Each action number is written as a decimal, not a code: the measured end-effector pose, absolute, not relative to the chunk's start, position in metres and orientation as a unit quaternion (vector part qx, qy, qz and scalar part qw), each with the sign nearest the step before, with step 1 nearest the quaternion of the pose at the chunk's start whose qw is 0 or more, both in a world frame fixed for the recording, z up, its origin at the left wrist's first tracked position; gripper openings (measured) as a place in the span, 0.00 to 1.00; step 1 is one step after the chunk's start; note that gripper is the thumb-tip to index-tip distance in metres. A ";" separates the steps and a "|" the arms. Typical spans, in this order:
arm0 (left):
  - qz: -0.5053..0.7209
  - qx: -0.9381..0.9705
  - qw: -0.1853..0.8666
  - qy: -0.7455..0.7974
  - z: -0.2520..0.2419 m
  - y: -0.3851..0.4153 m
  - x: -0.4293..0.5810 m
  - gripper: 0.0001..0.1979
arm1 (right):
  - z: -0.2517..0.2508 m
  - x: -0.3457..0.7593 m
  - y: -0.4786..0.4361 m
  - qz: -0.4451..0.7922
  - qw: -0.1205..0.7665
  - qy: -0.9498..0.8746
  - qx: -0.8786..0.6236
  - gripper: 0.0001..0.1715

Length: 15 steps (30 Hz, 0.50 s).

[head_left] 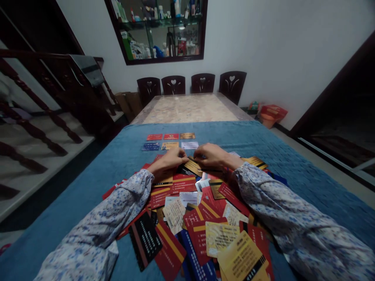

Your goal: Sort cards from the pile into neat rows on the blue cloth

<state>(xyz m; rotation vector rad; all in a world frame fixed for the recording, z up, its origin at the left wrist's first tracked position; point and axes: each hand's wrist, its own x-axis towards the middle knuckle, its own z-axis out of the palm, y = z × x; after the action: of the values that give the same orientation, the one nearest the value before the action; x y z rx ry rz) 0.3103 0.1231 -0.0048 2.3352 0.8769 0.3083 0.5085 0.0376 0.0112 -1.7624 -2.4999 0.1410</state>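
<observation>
Over the far side of a loose heap of cards, both hands come together with curled fingers. My left hand [172, 158] is closed, its fingertips at the upper left corner of a gold card [193, 167] with a dark stripe. My right hand [212, 155] pinches at the same card's upper edge from the other side. A black card [184, 170] lies under it. The heap holds red cards [184, 184], a black card with a brown stripe [145, 240] and a yellow card [241, 255], overlapping at many angles.
Beyond the hands, two short rows of cards lie flat, among them a red card [171, 136], a blue card [150, 146] and a white card [190, 145]. A blue cloth [117, 171] covers the near table. Dark chairs [202, 83] stand at the far end.
</observation>
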 end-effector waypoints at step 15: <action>0.215 0.823 0.350 0.393 -0.014 0.147 0.284 0.12 | 0.020 0.490 0.032 0.044 0.035 -0.806 -0.589 0.20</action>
<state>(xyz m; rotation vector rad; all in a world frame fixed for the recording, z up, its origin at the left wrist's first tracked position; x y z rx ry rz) 0.2844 0.1469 -0.0139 2.1311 1.0190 0.5578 0.4902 0.0325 0.0204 -1.8105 -2.4772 0.1357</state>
